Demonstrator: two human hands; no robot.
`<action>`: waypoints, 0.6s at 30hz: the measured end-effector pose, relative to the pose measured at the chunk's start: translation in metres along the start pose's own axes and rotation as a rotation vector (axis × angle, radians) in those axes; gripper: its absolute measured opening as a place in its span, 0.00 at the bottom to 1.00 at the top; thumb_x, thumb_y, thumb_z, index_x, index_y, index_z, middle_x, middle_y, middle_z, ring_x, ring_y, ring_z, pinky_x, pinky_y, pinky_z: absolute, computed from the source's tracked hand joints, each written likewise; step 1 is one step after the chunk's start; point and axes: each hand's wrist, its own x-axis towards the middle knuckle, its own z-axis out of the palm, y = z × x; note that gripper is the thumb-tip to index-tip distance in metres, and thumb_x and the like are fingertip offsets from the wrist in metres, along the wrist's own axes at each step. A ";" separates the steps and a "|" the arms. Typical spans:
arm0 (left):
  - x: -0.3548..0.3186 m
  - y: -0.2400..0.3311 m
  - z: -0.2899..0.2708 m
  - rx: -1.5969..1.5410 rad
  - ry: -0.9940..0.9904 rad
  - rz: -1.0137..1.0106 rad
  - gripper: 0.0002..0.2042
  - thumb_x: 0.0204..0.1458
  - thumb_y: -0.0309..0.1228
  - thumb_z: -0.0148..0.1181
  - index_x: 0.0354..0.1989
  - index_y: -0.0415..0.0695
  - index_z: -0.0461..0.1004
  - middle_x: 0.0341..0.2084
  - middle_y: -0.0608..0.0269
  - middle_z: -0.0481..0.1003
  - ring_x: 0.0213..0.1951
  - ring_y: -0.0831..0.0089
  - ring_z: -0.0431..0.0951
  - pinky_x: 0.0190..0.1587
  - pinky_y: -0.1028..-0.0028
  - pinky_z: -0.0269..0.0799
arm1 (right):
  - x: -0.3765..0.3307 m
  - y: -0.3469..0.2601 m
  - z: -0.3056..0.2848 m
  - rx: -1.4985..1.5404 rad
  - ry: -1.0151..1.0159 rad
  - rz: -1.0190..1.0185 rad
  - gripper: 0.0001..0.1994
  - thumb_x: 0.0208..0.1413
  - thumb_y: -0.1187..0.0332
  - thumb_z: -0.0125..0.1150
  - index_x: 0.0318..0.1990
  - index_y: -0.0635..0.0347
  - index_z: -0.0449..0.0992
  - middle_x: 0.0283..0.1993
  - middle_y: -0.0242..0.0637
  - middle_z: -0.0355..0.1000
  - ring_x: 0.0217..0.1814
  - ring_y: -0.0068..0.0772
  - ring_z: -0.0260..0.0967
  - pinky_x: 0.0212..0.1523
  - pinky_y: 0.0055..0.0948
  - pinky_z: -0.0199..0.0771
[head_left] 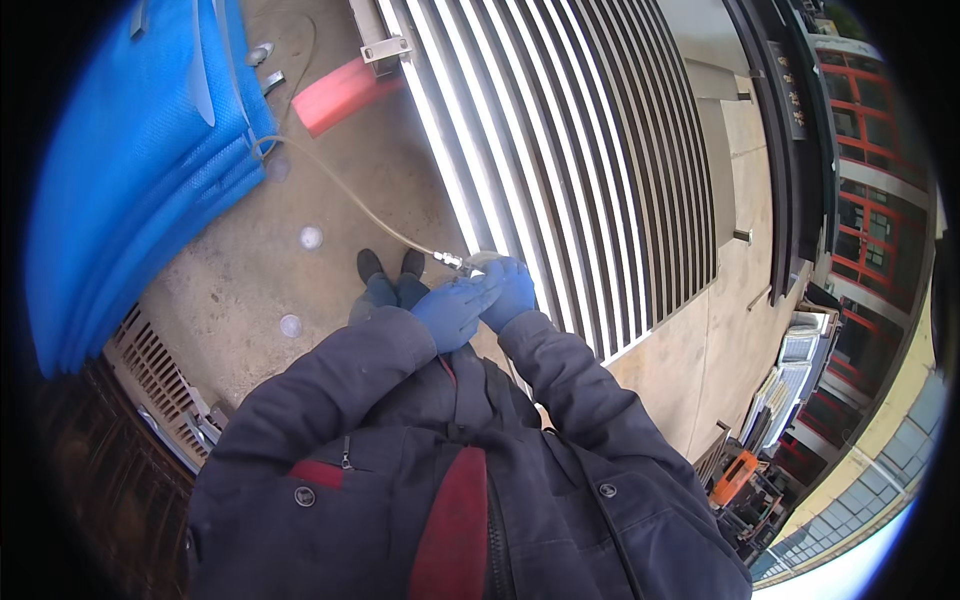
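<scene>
Centre of frame: both hands in blue rubbery gloves, pressed together just above the dark navy jacket chest. Left hand (450, 312) is curled shut around something mostly hidden, likely the tool body; right hand (508, 290) is wrapped closed over the top of the same small pale metal tool (478, 262), which peeks out at the upper edge of the gloves. A short silver metal fitting (449, 261) sticks out to the left of the tool, joined to a thin beige flexible hose (345, 190) that curves up-left across the rough grey concrete floor (250, 270). Right of the hands, a long panel of white and dark grey slats (560, 150) runs diagonally through the upper centre. Upper left: crumpled blue woven tarp (130, 170). Near top centre: a red cylinder (340, 93), blurred. Two dark shoes (390, 265) just left of the hands.
</scene>
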 end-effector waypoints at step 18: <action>-0.005 0.010 0.024 0.026 0.117 -0.039 0.29 0.60 0.26 0.48 0.73 0.44 0.65 0.71 0.51 0.66 0.67 0.52 0.71 0.70 0.57 0.65 | -0.020 0.002 -0.002 -0.061 0.030 -0.051 0.15 0.59 0.56 0.59 0.47 0.55 0.78 0.50 0.46 0.74 0.55 0.52 0.71 0.56 0.46 0.72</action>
